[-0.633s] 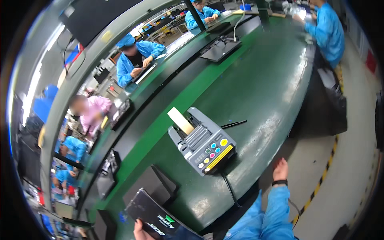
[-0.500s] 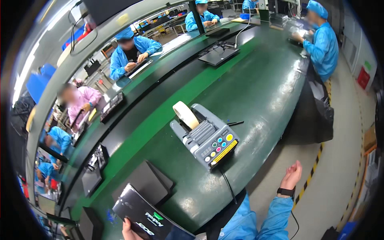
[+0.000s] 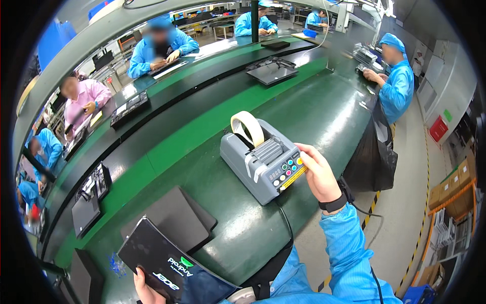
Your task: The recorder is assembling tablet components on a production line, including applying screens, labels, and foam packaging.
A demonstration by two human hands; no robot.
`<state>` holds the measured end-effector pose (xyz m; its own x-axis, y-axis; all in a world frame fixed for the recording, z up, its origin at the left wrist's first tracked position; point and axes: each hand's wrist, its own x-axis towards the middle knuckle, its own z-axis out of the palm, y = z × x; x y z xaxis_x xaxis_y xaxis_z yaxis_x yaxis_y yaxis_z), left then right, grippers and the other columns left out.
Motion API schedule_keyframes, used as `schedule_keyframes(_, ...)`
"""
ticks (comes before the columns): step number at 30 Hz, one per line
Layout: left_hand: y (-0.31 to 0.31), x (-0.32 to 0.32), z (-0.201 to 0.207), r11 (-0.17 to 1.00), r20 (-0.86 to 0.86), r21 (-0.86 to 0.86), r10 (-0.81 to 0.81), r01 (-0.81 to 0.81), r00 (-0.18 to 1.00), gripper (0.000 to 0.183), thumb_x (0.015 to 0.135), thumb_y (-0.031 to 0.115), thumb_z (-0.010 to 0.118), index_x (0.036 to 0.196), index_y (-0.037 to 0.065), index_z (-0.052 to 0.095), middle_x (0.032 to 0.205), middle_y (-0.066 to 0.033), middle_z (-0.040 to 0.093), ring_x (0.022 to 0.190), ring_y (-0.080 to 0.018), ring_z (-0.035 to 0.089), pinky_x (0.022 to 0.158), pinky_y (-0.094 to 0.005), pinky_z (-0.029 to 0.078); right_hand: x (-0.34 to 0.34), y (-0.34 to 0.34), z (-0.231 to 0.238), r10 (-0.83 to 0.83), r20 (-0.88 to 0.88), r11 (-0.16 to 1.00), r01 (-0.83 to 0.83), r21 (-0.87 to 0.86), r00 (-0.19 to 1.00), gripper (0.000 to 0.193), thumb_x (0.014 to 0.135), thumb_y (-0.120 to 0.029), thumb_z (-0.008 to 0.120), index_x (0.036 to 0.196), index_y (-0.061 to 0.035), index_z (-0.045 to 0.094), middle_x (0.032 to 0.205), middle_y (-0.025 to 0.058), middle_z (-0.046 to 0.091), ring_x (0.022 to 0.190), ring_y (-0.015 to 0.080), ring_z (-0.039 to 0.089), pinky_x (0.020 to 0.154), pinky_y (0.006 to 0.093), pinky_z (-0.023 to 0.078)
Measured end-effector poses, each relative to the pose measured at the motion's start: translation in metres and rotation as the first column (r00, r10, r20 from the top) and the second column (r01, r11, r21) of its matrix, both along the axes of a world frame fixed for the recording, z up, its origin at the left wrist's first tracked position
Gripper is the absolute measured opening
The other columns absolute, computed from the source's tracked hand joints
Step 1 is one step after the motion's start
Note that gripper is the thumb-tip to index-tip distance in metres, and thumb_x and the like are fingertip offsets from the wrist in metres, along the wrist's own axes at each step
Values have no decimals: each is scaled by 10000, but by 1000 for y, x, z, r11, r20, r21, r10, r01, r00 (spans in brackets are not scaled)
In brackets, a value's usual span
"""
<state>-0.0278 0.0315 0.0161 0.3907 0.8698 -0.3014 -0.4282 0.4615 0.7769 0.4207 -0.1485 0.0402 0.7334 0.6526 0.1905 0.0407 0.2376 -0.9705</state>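
At the lower left, my left hand [image 3: 147, 290] is closed on the edge of a thin dark screen panel [image 3: 174, 266] with white and green logos, tilted toward me. My right hand [image 3: 320, 175] reaches to the front right corner of a grey tape dispenser [image 3: 255, 169], fingers stretched out beside its yellow round button; whether they press it cannot be made out. A roll of pale tape [image 3: 248, 129] stands upright in the dispenser's back. Several coloured buttons line the front panel. Behind the screen panel lies a flat dark grey laptop-like shell [image 3: 177, 213].
The green bench [image 3: 324, 111] curves away to the right, with opened laptops [image 3: 273, 71] along its far belt. Co-workers in blue and pink sit beyond; another person [image 3: 397, 83] works at right. A black bag [image 3: 372, 152] hangs off the edge. The dispenser's cable [image 3: 288, 223] runs toward me.
My right hand has come up from beside the bench to the dispenser's front corner. My left hand still grips the screen panel. The whole view has shifted.
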Motion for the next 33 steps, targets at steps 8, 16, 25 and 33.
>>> schedule_keyframes(8, -2, 6, 0, 999, -65, 31, 35, -33, 997, 295, 931, 209, 561, 1176, 47, 536, 1125, -76, 608, 1020, -224, 590, 916, -356, 481, -9, 3, 6, -59, 136, 998, 62, -23, 989, 341, 946, -131, 506, 1240, 41, 493, 1194, 100, 567, 1107, 153, 522, 974, 289, 401)
schedule_keyframes(16, 0, 0, -4, 1000, -106, 23, 13, -10, 994, 357, 933, 212, 558, 1241, 44, 499, 1161, -80, 597, 1042, -230, 587, 907, -366, 490, -15, 3, -14, -104, -28, 992, 106, 69, 994, 332, 945, -137, 507, 1223, 44, 499, 1173, 99, 567, 1085, 148, 523, 955, 277, 401)
schedule_keyframes(25, 2, 4, -1, 998, -124, 51, 37, -31, 992, 376, 935, 213, 555, 1263, 41, 489, 1191, -87, 582, 1071, -219, 570, 929, -343, 466, -16, 10, -17, -135, -81, 977, 146, 157, 988, 329, 943, -167, 511, 1197, 43, 509, 1127, 79, 580, 1057, 128, 523, 941, 267, 392)
schedule_keyframes(33, 2, 11, 2, 999, -114, 29, 33, -30, 993, 398, 933, 196, 553, 1288, 35, 473, 1202, -85, 571, 1077, -220, 561, 939, -340, 453, -8, 2, -6, -67, -95, 986, 80, 148, 993, 329, 978, -186, 444, 1186, 59, 515, 1126, 97, 577, 1065, 140, 523, 956, 280, 382)
